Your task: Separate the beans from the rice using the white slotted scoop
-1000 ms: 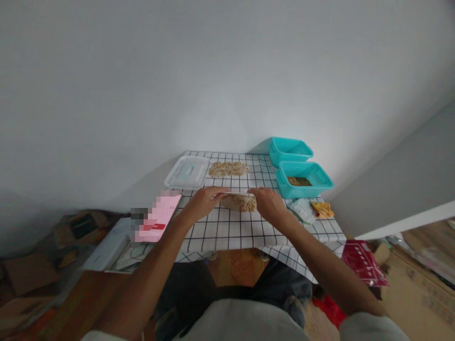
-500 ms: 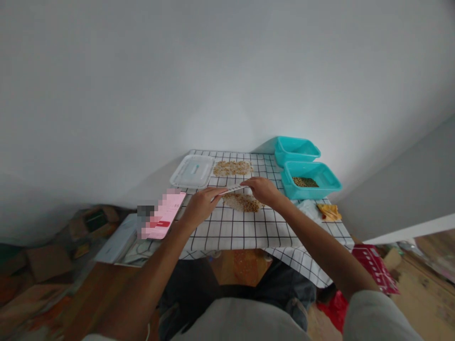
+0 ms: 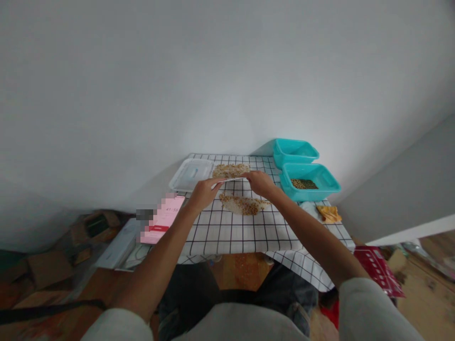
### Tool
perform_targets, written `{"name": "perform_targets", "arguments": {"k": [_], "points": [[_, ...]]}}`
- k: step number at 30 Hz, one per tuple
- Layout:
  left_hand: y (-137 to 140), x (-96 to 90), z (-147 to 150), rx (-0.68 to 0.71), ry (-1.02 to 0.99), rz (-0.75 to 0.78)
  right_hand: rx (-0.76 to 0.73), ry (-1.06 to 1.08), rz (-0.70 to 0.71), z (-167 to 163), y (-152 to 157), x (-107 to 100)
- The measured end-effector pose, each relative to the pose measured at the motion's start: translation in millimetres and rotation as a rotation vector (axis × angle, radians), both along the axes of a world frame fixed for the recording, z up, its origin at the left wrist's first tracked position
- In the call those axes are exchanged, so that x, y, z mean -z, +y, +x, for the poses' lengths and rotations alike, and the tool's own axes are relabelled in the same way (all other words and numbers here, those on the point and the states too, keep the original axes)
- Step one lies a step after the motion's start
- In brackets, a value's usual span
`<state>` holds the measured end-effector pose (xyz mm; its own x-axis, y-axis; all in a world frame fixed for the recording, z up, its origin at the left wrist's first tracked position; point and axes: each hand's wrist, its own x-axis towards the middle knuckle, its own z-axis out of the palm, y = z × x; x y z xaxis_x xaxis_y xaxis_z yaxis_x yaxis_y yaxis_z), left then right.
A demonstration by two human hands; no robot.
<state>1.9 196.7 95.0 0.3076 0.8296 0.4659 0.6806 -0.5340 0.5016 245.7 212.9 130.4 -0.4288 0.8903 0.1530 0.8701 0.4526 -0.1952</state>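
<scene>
My left hand and my right hand are both closed on a thin, flat white piece, one at each end. It appears nearly edge-on above the checked cloth, so its exact kind is unclear. Just below it lies a loose patch of yellow-brown and pale grains. Behind it, a second patch of similar grains spreads near the back of the table. To the left of that patch rests a clear plastic lid or tray.
At the right stand two turquoise bins; the nearer bin holds grain. Beside it lie a yellow cloth and whitish plastic. A pink-screened phone leans at the left edge, above a white box. A wall rises behind the table.
Both hands have lifted the white piece slightly and moved it away from me, towards the far patch. More of the near grain patch now shows.
</scene>
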Motion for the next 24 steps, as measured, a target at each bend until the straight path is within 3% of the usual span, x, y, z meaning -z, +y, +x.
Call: {"name": "perform_targets", "arguments": {"k": [3, 14, 20, 24], "points": [[-6.6, 3.1, 2.8, 0.027, 0.013, -0.01, -0.01, 0.004, 0.0, 5.9, -5.9, 4.1], [-72.1, 12.2, 26.3, 0.066, 0.005, -0.023, -0.083, 0.07, 0.009, 37.9, -55.9, 20.6], [-82.9, 12.3, 38.4, 0.061, -0.014, -0.012, -0.075, 0.108, 0.028, 44.9, -62.6, 20.5], [-74.8, 4.9, 36.8, 0.068, -0.025, -0.02, -0.037, 0.144, 0.054, 45.6, -65.2, 18.1]]}}
